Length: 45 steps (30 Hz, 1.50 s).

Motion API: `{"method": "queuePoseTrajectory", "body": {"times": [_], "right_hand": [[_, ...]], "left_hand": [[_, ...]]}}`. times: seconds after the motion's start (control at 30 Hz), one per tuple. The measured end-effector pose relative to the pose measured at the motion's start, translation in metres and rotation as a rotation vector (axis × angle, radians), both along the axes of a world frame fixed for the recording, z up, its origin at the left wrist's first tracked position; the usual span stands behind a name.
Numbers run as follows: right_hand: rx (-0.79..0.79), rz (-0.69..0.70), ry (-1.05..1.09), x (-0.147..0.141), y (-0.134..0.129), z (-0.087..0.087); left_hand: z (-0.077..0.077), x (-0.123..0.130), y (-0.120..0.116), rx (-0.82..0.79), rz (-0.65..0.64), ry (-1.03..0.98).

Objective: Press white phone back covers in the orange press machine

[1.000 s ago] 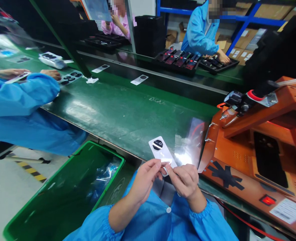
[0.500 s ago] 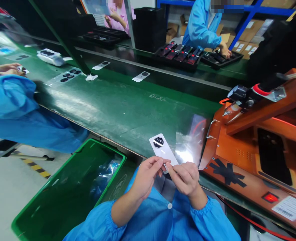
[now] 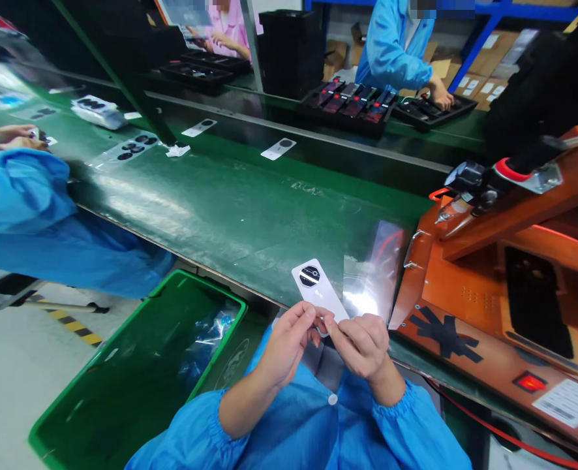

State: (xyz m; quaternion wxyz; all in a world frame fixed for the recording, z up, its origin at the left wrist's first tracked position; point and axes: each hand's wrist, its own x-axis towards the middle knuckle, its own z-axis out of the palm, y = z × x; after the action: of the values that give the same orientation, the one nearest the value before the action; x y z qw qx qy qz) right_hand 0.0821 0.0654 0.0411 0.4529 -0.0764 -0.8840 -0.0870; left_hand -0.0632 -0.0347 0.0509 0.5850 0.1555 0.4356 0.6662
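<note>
A pale phone back cover (image 3: 327, 295) with a round black camera ring slants across the front edge of the green bench. My left hand (image 3: 293, 336) is closed at its lower end, thumb and forefinger pinched together. From the other side, my right hand (image 3: 360, 343) is also closed in a pinch, its fingertips nearly touching the left ones. The fingers hide part of the cover's lower end. Whether a thin film is also between them is too small to tell. Just right of the cover lies a clear plastic sheet (image 3: 370, 281).
An orange machine (image 3: 426, 294) with a dark phone-shaped bed stands at the right. Below the bench, at the left, is a green bin (image 3: 117, 365) holding clear plastic scraps. More back covers (image 3: 278, 149) lie across the bench. Co-workers sit left and opposite, near black trays (image 3: 348, 108).
My hands stay pinched at the cover's lower end, with barely any shift. The view has tilted very slightly. Across the bench, the hands of a co-worker in pink have moved.
</note>
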Motion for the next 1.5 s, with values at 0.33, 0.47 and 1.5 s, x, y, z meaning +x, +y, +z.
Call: {"method": "queuePoseTrajectory", "body": {"times": [0.33,0.47,1.5], "right_hand": [[-1.123,-0.166,0.16,-0.049,0.033,0.017],[-1.259,-0.103,0.001,-0.083,0.059,0.004],[-0.978,-0.345,-0.142,-0.095,0.059,-0.019]], "left_hand": [[-0.047,-0.046,-0.014,0.172,0.366,1.324],[-0.08,-0.062,-0.01,0.162,0.262,1.799],[-0.156,-0.064,-0.002,0.025,0.297,1.78]]}}
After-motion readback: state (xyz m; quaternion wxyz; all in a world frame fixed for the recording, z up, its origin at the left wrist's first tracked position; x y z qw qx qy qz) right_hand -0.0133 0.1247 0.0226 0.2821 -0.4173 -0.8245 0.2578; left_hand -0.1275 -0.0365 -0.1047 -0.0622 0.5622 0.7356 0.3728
